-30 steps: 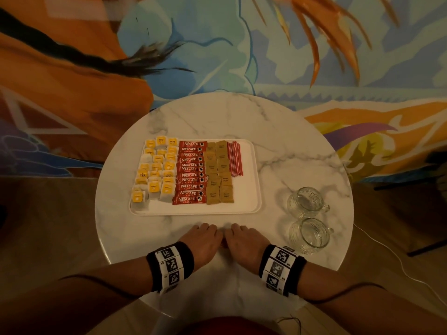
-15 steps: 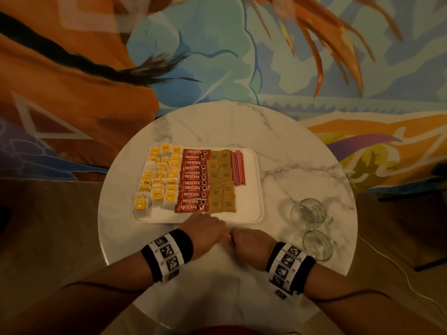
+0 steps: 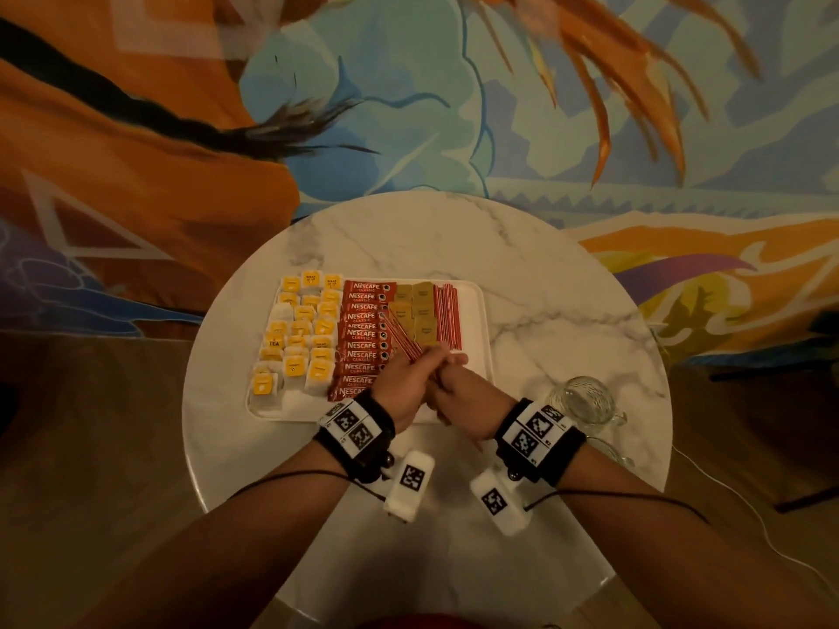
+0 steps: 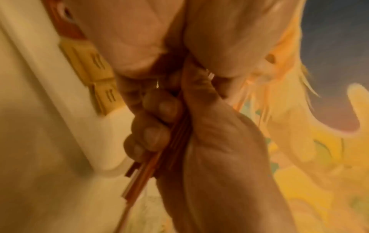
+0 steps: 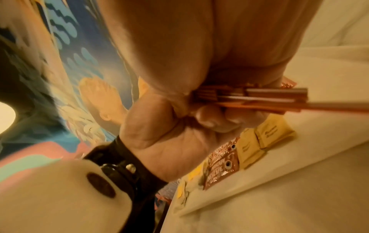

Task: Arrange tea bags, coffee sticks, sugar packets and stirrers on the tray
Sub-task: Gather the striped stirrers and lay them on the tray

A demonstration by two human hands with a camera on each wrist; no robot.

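A white tray (image 3: 474, 329) holds yellow tea bags (image 3: 299, 338) at the left, then red coffee sticks (image 3: 363, 345), brown sugar packets (image 3: 420, 311) and a row of red stirrers (image 3: 447, 317). Both hands are over the tray's near edge. My left hand (image 3: 408, 379) grips a bundle of red stirrers (image 3: 399, 335) that slants up-left over the coffee sticks. In the left wrist view its curled fingers (image 4: 157, 135) wrap the bundle (image 4: 143, 173). My right hand (image 3: 458, 381) presses against the left and pinches the same bundle (image 5: 259, 97) from above.
The tray lies on a round marble table (image 3: 545, 265). Two glass cups (image 3: 583, 401) stand at the table's right, close to my right wrist. A painted wall rises behind the table. A thin cable hangs off the right edge.
Both hands left the table in front of the tray and moved forward over its near edge. A bundle of stirrers is now held between them.
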